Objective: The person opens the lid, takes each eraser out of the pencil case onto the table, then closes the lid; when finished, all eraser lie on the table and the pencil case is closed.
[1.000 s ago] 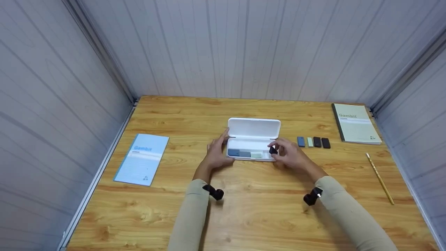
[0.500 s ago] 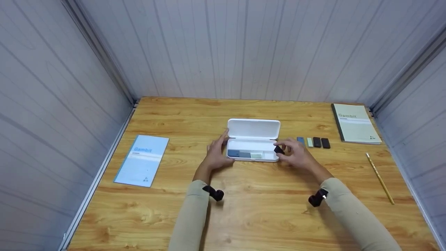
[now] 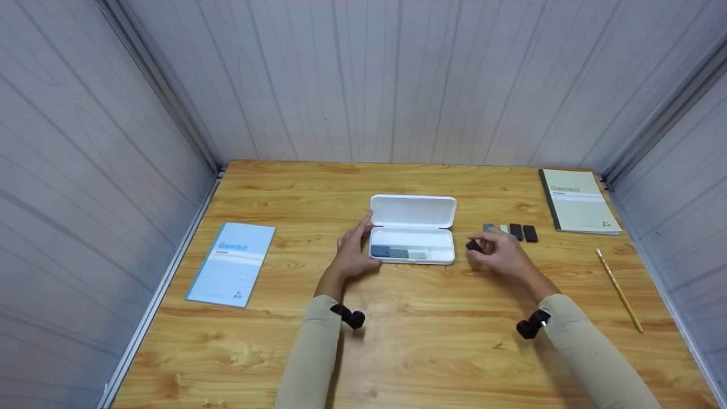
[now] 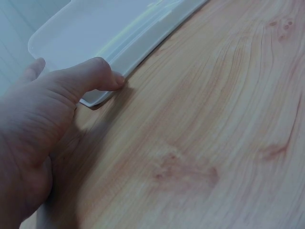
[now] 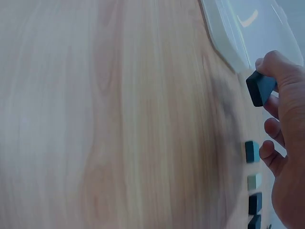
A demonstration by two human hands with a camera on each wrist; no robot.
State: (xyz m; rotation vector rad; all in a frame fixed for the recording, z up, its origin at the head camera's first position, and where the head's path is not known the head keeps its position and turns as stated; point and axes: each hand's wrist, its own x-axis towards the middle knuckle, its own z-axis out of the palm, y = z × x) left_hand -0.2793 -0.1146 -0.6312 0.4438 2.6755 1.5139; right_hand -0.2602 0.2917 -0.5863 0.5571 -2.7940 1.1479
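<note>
A white pencil case [image 3: 445, 251] stands with its lid up in the middle of the table. My left hand [image 3: 352, 254] grips its left end, the thumb [image 4: 95, 74] at the front corner and the fingers along the left side. A blue eraser [image 3: 380, 250], a grey eraser [image 3: 399, 253] and a pale green eraser [image 3: 417, 255] lie in a row in its front part. Just right of the case, my right hand [image 3: 502, 255] pinches a black eraser [image 5: 259, 88] between thumb and fingers, above the table.
Right of the case, a row of a blue eraser [image 3: 488, 226], a pale eraser [image 3: 504, 228] and two dark erasers [image 3: 530, 233] is partly hidden by the right hand. A cream notebook [image 3: 582, 201] and a pencil [image 3: 619, 291] lie far right, a blue notebook [image 3: 233, 264] at left.
My right hand has moved rightward with the black eraser, from over the case's right end to beside it. The left hand has stayed on the case.
</note>
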